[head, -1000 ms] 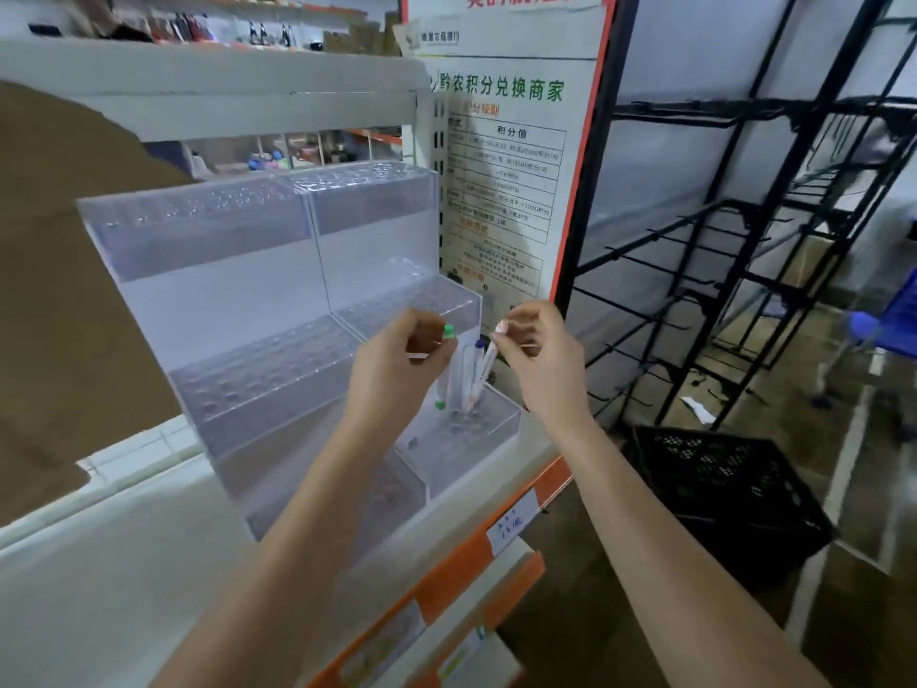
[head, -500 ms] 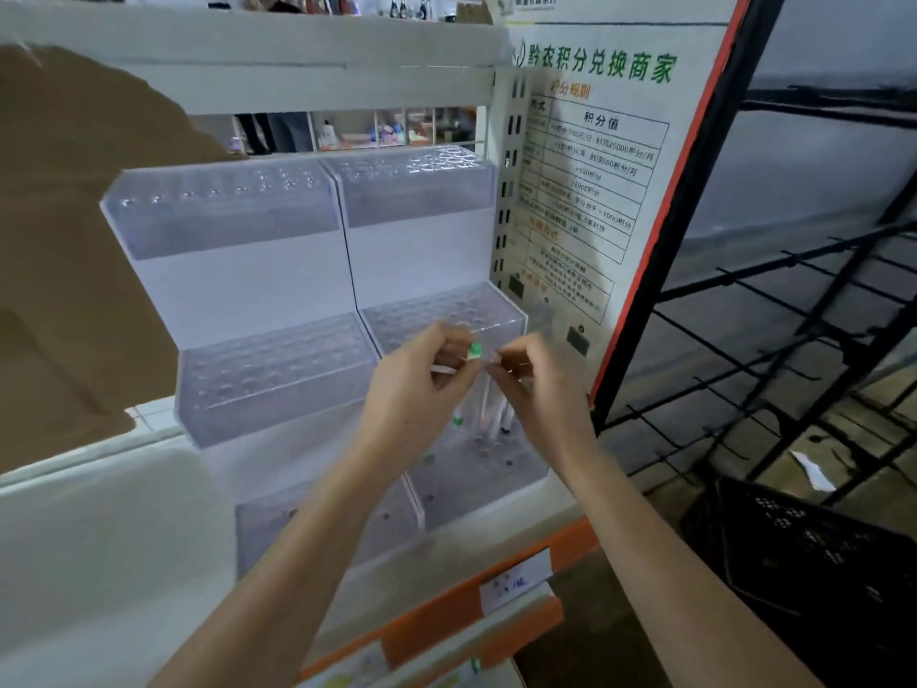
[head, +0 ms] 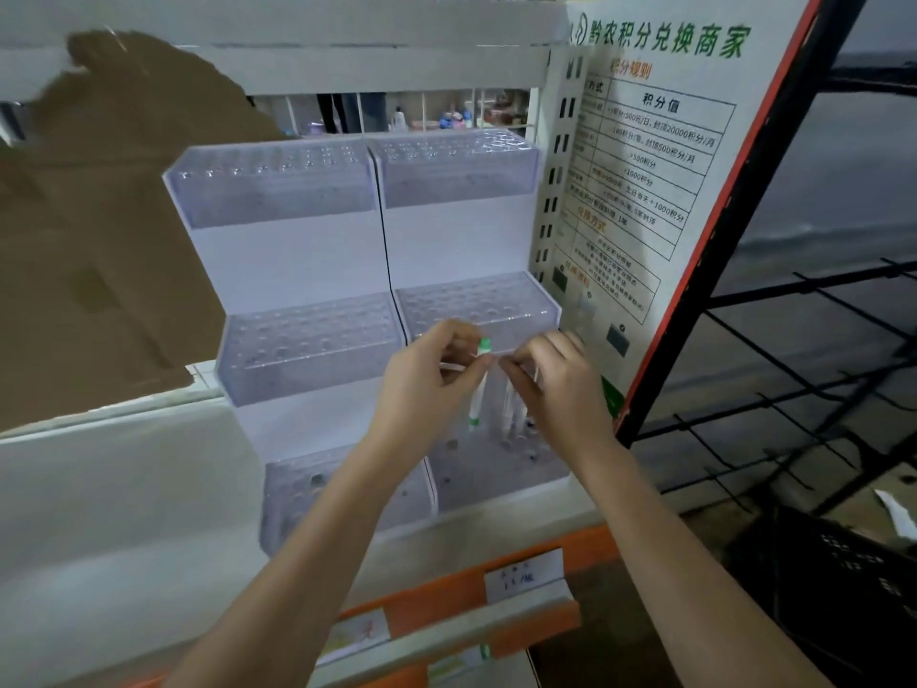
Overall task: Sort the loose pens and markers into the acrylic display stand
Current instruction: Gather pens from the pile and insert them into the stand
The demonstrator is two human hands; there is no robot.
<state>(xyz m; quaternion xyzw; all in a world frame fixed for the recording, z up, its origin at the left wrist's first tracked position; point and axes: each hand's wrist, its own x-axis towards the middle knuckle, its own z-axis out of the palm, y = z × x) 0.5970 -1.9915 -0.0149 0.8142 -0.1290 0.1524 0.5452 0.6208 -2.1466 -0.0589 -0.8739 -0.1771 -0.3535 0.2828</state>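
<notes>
Fingers (head: 479, 365) around one green-capped pen (head: 477, 389)

Both hands (head: 426, 384) at acrylic stand (head: 317, 340)

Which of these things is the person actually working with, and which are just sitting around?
In use:
acrylic display stand
green-capped pen
white pens standing in the lower right tier
left hand and right hand, pinching something thin between them

Just around:
printed poster
price label
black wire rack
black crate
</notes>
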